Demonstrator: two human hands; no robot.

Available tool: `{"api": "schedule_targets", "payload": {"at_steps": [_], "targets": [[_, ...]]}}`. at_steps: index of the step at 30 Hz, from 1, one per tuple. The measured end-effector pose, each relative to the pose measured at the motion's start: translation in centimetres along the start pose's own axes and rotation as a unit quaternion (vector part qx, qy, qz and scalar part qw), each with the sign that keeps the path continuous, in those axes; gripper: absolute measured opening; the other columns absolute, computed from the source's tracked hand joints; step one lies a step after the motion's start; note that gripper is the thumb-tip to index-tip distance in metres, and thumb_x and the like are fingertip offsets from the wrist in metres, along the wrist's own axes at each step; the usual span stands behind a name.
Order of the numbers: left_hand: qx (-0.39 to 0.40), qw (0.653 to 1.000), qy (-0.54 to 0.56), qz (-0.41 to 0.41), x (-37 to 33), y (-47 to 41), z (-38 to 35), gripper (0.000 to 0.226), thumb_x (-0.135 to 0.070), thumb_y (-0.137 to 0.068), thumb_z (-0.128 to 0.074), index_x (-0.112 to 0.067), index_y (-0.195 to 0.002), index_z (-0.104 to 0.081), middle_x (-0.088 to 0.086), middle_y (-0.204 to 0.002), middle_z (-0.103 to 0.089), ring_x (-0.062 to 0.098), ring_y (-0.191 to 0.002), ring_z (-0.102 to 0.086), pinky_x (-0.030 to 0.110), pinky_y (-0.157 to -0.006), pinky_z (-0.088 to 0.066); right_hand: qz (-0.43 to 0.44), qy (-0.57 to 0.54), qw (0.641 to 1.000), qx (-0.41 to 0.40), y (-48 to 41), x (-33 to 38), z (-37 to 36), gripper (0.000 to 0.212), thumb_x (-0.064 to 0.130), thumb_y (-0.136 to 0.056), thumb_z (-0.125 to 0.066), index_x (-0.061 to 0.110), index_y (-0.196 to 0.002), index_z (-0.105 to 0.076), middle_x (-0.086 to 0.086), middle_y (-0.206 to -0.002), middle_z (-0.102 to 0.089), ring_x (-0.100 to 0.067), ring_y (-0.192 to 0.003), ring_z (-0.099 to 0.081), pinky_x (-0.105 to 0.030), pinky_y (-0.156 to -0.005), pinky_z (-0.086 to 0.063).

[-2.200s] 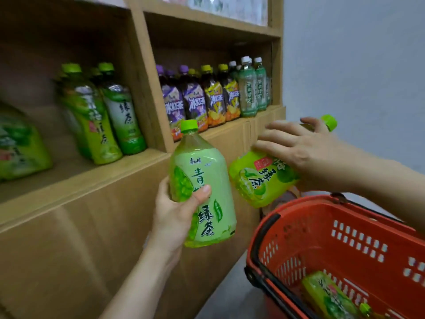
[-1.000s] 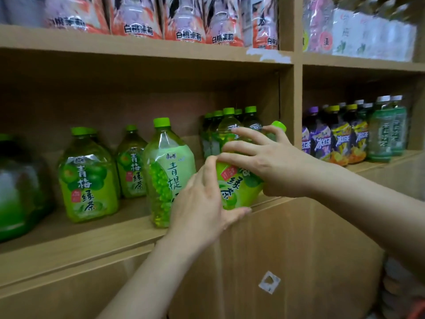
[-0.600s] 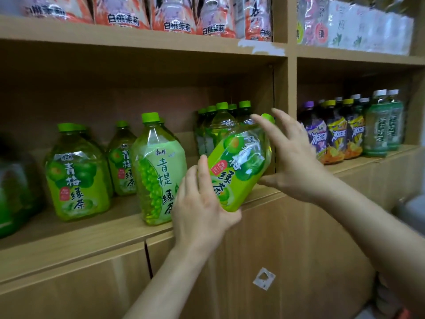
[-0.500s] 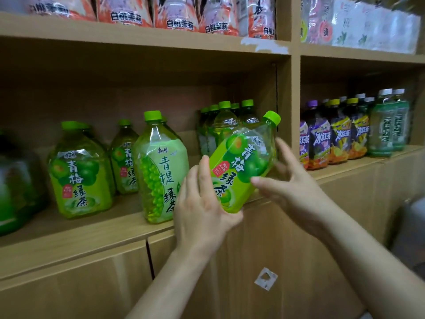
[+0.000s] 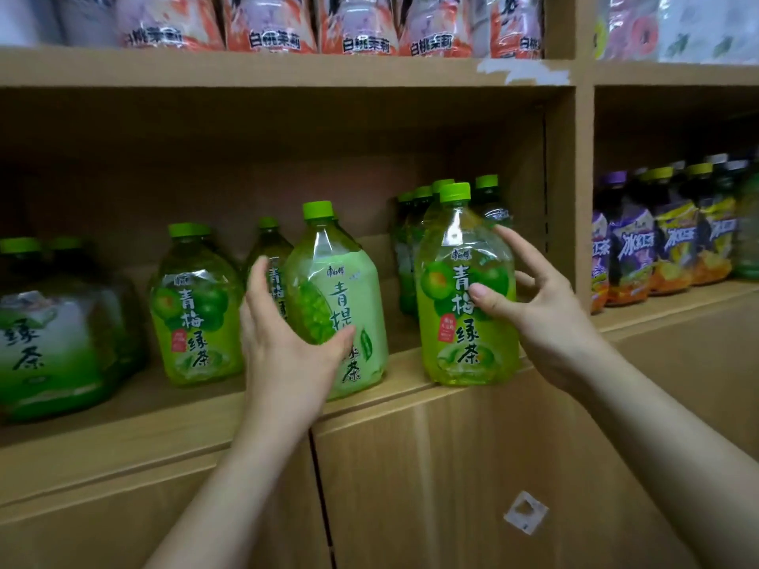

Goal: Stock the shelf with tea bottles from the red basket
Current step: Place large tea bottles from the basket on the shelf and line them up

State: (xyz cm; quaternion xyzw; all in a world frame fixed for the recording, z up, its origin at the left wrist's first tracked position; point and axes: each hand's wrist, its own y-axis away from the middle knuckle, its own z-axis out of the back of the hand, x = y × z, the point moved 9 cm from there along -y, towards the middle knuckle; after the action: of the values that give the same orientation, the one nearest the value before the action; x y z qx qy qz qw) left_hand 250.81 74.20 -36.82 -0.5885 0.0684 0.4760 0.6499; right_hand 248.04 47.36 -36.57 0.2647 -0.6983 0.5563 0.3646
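A yellow-green plum tea bottle [image 5: 464, 322] stands upright at the front edge of the wooden shelf [image 5: 123, 429]. My right hand [image 5: 546, 318] holds it from the right, thumb on the label and forefinger on its shoulder. To its left stands a pale green grape tea bottle [image 5: 349, 281]. My left hand [image 5: 283, 355] wraps its lower left side, thumb across the front. The red basket is out of view.
More green tea bottles [image 5: 197, 305] stand further left, and a cluster of slimmer ones [image 5: 410, 240] behind. A wooden divider [image 5: 575, 199] bounds the bay on the right, with purple and yellow iced tea bottles [image 5: 665, 244] beyond. Pink-labelled bottles [image 5: 361, 22] fill the upper shelf.
The plum tea bottle went from tilted in the air to upright on the shelf edge. My left hand moved from its base to the grape tea bottle.
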Motion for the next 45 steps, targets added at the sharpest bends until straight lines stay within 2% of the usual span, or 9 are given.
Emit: {"api": "schedule_targets", "payload": {"at_steps": [8,12,15,19,22,33,38,41,45], "targets": [[0.174,0.98,-0.093,0.036,2.4,-1.2,-3.8,0.126,-0.046,-0.071,-0.079,-0.027,-0.148,0.019,0.006,-0.152,-0.038,0.028,-0.129,-0.049,0.045,-0.106,-0.041,-0.004,0.077,0.996,0.038,-1.1,-0.9,-0.8,0.072,0.014,-0.086,-0.063,0.045,-0.143,-0.033,0.006,-0.135,-0.053,-0.007,-0.116,-0.057,-0.029,-0.089,-0.055],[0.19,0.977,-0.091,0.033,2.2,-1.5,-3.9,0.125,-0.044,-0.071,-0.08,-0.024,-0.15,0.015,0.006,-0.15,-0.041,0.027,-0.126,-0.052,0.038,-0.105,-0.042,0.175,0.367,0.906,-0.117,1.1,2.8,-1.3,0.064,0.011,-0.09,-0.062,0.024,-0.147,-0.036,-0.006,-0.147,-0.043,-0.019,-0.135,-0.038,-0.036,-0.112,-0.034],[0.195,0.976,-0.097,0.029,2.6,-1.5,-3.1,0.118,-0.04,-0.07,-0.082,-0.022,-0.151,0.001,0.003,-0.145,-0.048,0.022,-0.123,-0.054,0.032,-0.102,-0.042,0.321,0.375,0.866,-0.084,4.1,5.5,-6.5,0.054,0.012,-0.089,-0.058,0.013,-0.141,-0.044,-0.007,-0.138,-0.051,-0.015,-0.128,-0.045,-0.02,-0.109,-0.033],[0.179,0.979,-0.097,0.018,3.2,-1.8,-1.2,0.093,-0.033,-0.07,-0.084,-0.023,-0.146,-0.031,-0.002,-0.121,-0.062,0.019,-0.106,-0.065,0.034,-0.096,-0.05,0.123,0.282,0.95,0.055,3.1,1.0,-11.8,0.088,0.029,-0.086,-0.069,0.029,-0.153,-0.011,0.007,-0.152,-0.035,-0.008,-0.135,-0.038,-0.03,-0.109,-0.037],[0.181,0.981,-0.07,0.007,3.3,-2.1,-0.5,0.084,-0.027,-0.073,-0.082,-0.026,-0.144,-0.037,0.002,-0.13,-0.061,0.01,-0.089,-0.07,0.039,-0.087,-0.056,0.007,0.278,0.958,0.071,1.7,-2.9,-13.0,0.109,0.035,-0.079,-0.075,0.031,-0.151,0.006,0.001,-0.148,-0.042,-0.017,-0.13,-0.046,-0.036,-0.105,-0.041],[0.174,0.965,-0.193,-0.033,3.5,-4.0,1.0,0.078,-0.04,-0.077,-0.077,-0.021,-0.144,-0.041,0.003,-0.122,-0.067,0.02,-0.106,-0.065,0.034,-0.092,-0.051,-0.034,0.403,0.914,0.028,-0.9,-4.4,-14.2,0.089,0.056,-0.06,-0.082,0.025,-0.129,-0.035,-0.003,-0.117,-0.048,-0.025,-0.103,-0.057,-0.036,-0.08,-0.049],[-0.01,0.965,-0.237,-0.108,3.5,-6.0,6.9,0.07,-0.035,-0.071,-0.081,-0.023,-0.132,-0.047,0.008,-0.116,-0.053,0.029,-0.109,-0.051,0.04,-0.09,-0.045,-0.073,0.404,0.91,0.05,-2.8,-5.6,-16.3,0.105,0.053,-0.059,-0.084,0.019,-0.139,-0.027,-0.011,-0.126,-0.051,-0.031,-0.113,-0.056,-0.043,-0.093,-0.051],[-0.074,0.981,-0.178,-0.038,6.2,-7.8,10.1,0.1,-0.028,-0.064,-0.087,-0.019,-0.144,-0.027,0.015,-0.139,-0.038,0.033,-0.129,-0.037,0.047,-0.109,-0.034,-0.084,0.41,0.905,0.077,-4.1,-6.3,-18.0,0.097,0.051,-0.06,-0.084,0.017,-0.13,-0.027,-0.009,-0.115,-0.06,-0.031,-0.104,-0.062,-0.046,-0.088,-0.054],[0.027,0.99,-0.004,0.14,12.7,-9.1,8.1,0.109,-0.016,-0.058,-0.091,-0.021,-0.143,-0.024,0.006,-0.136,-0.052,0.026,-0.12,-0.053,0.041,-0.103,-0.044,-0.094,0.451,0.882,0.102,-5.1,-7.0,-19.7,0.098,0.054,-0.067,-0.079,0.014,-0.137,-0.022,-0.007,-0.12,-0.061,-0.032,-0.111,-0.06,-0.039,-0.088,-0.051]]}}
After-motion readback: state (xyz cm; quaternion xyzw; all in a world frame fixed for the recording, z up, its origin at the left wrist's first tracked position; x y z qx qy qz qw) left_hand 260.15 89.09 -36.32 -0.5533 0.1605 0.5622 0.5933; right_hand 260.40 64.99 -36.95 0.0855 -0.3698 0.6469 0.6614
